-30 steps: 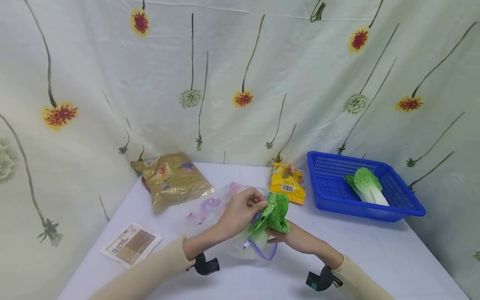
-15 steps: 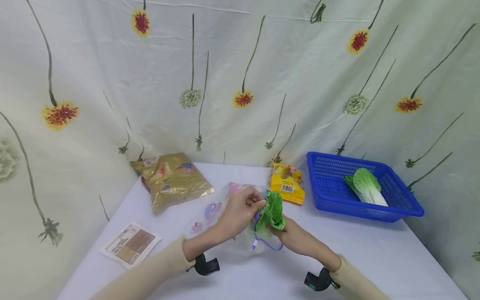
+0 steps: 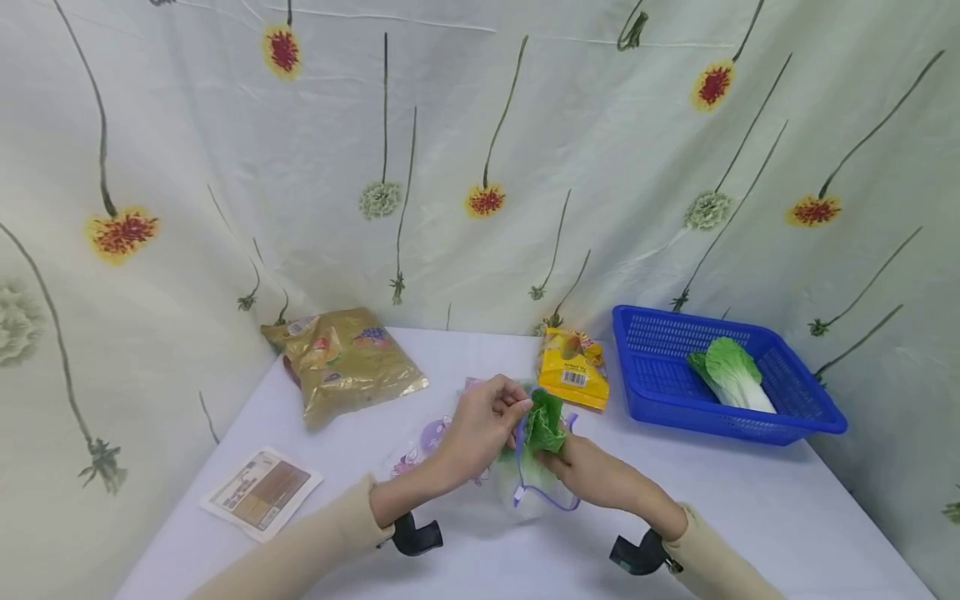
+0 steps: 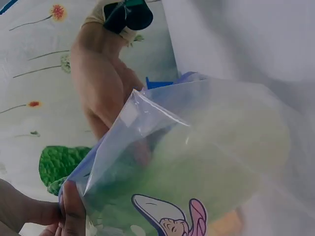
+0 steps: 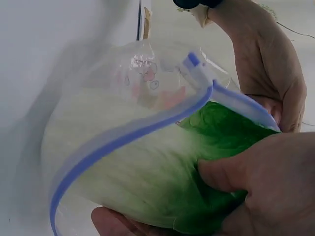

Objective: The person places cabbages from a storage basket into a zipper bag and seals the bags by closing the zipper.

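My left hand (image 3: 480, 429) pinches the rim of a clear zip bag (image 4: 236, 103) with purple edging and cartoon prints. A Chinese cabbage (image 3: 543, 425) lies mostly inside the bag, pale base first, its green leaves standing out of the mouth. My right hand (image 3: 592, 471) grips the cabbage around its leafy part. In the right wrist view the thumb lies over the leaves and fingers show beneath. The zip slider (image 5: 194, 64) sits at one end of the purple strip, and the bag mouth gapes around the cabbage.
A blue basket (image 3: 738, 423) at the right holds another Chinese cabbage (image 3: 731, 375). Behind the hands is a yellow snack packet (image 3: 573, 379). A gold bag (image 3: 352, 358) lies at the back left, with a flat white-and-brown packet (image 3: 262, 492) in front of it.
The cabbage has gone lower and deeper into the bag, and less leaf shows. My right hand has moved with it to the bag mouth; the left has stayed nearly still.
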Demonstrator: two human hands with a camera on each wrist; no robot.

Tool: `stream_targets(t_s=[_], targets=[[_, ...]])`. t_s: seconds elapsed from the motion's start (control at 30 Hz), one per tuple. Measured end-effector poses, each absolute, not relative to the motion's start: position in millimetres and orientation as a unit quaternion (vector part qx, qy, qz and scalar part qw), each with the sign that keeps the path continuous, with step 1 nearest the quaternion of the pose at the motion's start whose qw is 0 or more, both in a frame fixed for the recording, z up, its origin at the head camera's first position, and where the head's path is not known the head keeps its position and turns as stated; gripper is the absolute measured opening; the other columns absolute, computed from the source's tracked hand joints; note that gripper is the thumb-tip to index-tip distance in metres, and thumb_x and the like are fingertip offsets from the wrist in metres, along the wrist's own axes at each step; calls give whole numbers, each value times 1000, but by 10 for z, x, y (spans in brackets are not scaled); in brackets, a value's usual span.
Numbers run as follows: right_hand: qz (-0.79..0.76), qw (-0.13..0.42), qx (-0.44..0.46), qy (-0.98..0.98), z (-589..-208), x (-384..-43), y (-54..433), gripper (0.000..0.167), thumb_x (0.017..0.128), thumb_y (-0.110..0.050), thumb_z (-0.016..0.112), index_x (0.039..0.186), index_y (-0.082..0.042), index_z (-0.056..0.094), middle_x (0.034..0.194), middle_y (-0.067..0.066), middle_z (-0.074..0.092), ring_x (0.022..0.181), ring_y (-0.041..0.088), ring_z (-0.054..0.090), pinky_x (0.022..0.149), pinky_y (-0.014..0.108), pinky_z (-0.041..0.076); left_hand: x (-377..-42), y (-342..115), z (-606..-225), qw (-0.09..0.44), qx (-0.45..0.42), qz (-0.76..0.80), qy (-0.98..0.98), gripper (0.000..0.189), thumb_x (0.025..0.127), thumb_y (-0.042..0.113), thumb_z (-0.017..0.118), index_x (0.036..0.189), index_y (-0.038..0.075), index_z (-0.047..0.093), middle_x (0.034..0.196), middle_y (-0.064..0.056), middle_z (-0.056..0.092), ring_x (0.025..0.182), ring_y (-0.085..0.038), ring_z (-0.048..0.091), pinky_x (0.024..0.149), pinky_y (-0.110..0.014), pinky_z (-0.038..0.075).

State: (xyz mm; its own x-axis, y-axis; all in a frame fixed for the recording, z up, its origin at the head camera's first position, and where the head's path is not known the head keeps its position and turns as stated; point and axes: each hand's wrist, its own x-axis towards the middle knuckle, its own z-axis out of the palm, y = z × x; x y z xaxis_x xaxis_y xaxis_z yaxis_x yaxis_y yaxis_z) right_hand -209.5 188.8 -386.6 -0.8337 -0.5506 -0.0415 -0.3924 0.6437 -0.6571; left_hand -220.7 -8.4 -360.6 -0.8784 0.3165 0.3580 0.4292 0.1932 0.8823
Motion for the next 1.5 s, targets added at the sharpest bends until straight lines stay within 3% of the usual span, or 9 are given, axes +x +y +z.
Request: stream_targets(t_s=[0.1, 0.3, 0.57, 0.67, 0.73, 0.87, 1.1, 1.3, 1.5], targets=[[-370, 149, -203, 894, -3834, -2139, 1872, 39, 103, -25, 41, 129, 4, 47, 81, 8, 60, 73, 22, 63, 67, 38, 55, -2151, -60, -3619, 28, -253, -582, -772, 6, 94, 8, 61, 95, 2, 62, 82, -9, 61, 56, -17, 58, 52, -35, 56], [-466, 156, -97, 866, -3967, -2257, 1764, 33, 101, -22, 41, 99, 7, 56, 60, 11, 64, 47, 21, 62, 55, 46, 57, -2060, -7, -3687, -3, -270, -571, -775, 4, 94, 9, 61, 94, 5, 62, 79, -5, 60, 53, -11, 56, 50, -32, 55], [-485, 120, -95, 861, -3866, -2107, 1715, 62, 98, -37, 54, 131, 15, 47, 77, 16, 71, 54, 22, 68, 53, 39, 58, -2102, -114, -3553, 22, -248, -568, -784, 6, 95, 12, 60, 97, 7, 63, 83, -8, 65, 56, -14, 58, 54, -36, 56], [-445, 45, -104, 888, -3711, -2043, 1755, 41, 94, -36, 62, 105, 3, 66, 67, 11, 68, 46, 18, 64, 47, 35, 56, -2111, -150, -3503, 32, -245, -563, -788, 6, 95, 13, 61, 97, 8, 63, 81, -7, 66, 56, -14, 58, 54, -31, 56], [-397, -20, -97, 912, -3629, -2035, 1798, 30, 91, -33, 66, 85, -4, 64, 58, 6, 60, 40, 14, 58, 42, 30, 52, -2107, -166, -3485, 35, -246, -561, -789, 5, 95, 13, 61, 97, 9, 63, 81, -7, 66, 57, -13, 58, 54, -28, 55], [-312, -108, -59, 942, -3578, -2118, 1923, 34, 86, -33, 73, 89, -7, 52, 58, 3, 49, 40, 12, 48, 39, 23, 41, -2087, -195, -3487, 36, -248, -559, -790, 4, 94, 13, 62, 96, 10, 63, 83, -7, 66, 57, -13, 58, 53, -27, 55], [-418, -49, -46, 906, -3689, -2280, 2070, 30, 89, -14, 68, 110, -5, 50, 75, 11, 63, 44, 17, 59, 43, 31, 54, -2019, -231, -3560, 36, -257, -532, -806, 5, 95, 13, 61, 99, 10, 61, 84, 0, 62, 59, -11, 58, 53, -25, 54], [-502, -56, -47, 862, -3695, -2295, 2064, 18, 88, -5, 65, 100, -1, 52, 71, 13, 65, 52, 20, 65, 50, 36, 57, -1843, -212, -3665, 60, -284, -445, -847, 15, 87, 10, 69, 96, 10, 57, 79, 4, 60, 65, -4, 55, 56, -17, 51], [-524, -72, -27, 848, -3666, -2289, 2053, 16, 88, -6, 65, 97, 2, 54, 76, 14, 65, 54, 19, 66, 53, 36, 58, -1546, -253, -3829, 85, -325, -243, -910, 23, 78, 14, 76, 76, 14, 53, 66, 7, 53, 56, -1, 43, 49, -14, 38]])
